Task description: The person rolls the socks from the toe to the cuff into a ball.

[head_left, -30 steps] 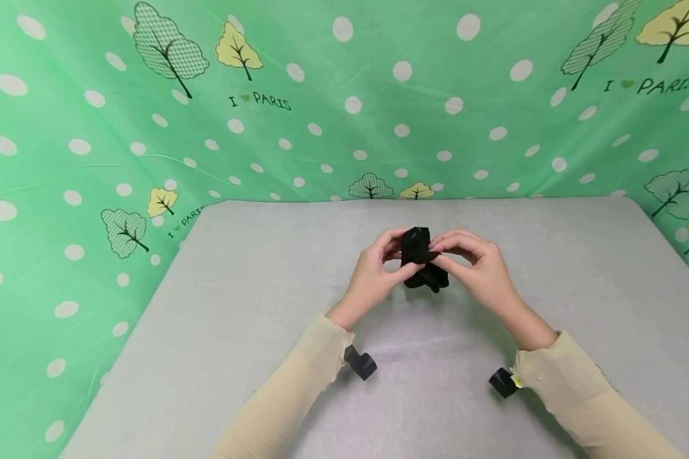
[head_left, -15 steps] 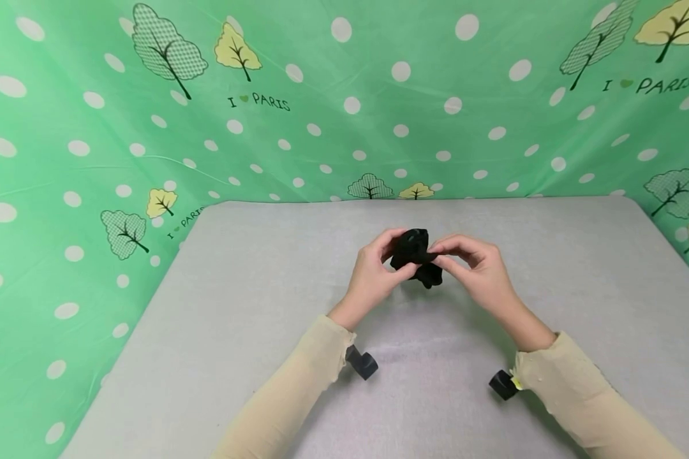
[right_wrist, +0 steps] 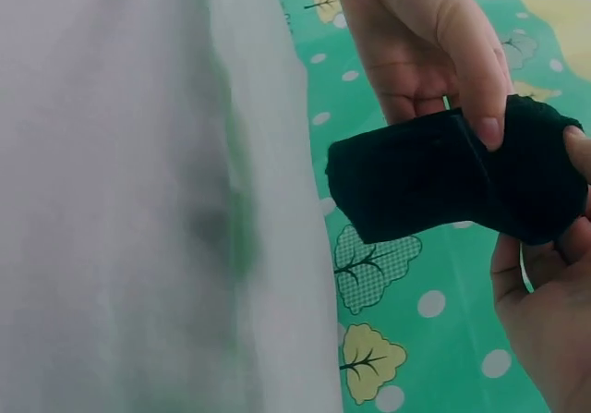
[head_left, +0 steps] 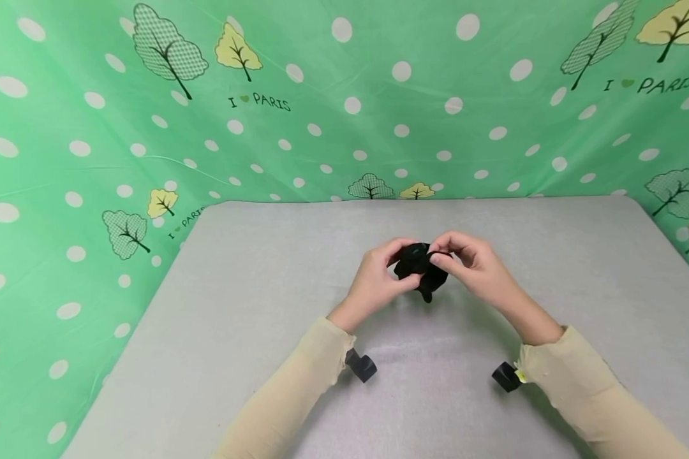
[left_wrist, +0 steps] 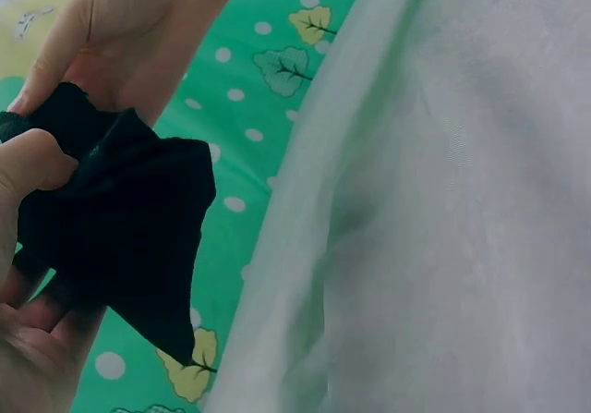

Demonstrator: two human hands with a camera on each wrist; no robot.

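Observation:
Between both hands is a folded black sock (head_left: 414, 260), held above the grey table. My left hand (head_left: 373, 279) grips it from the left, thumb on the near side and fingers behind. From the right, my right hand (head_left: 478, 266) pinches the sock's edge between thumb and fingertips. In the left wrist view the sock (left_wrist: 138, 237) hangs down to a pointed corner. The right wrist view shows it as a flat folded length of sock (right_wrist: 416, 177) with a crease across it, a thumb pressing near that crease.
A grey cloth-covered table (head_left: 252, 287) lies beneath the hands. Behind and to the left hangs a green polka-dot sheet (head_left: 298, 137) printed with trees. Small black wrist cameras (head_left: 362, 367) stick out from the beige sleeves (head_left: 287, 395).
The sock has turned and bunched in the hands and sits slightly lower, nearer the body. My right fingers have shifted along its edge; the left hand has dropped a little with it.

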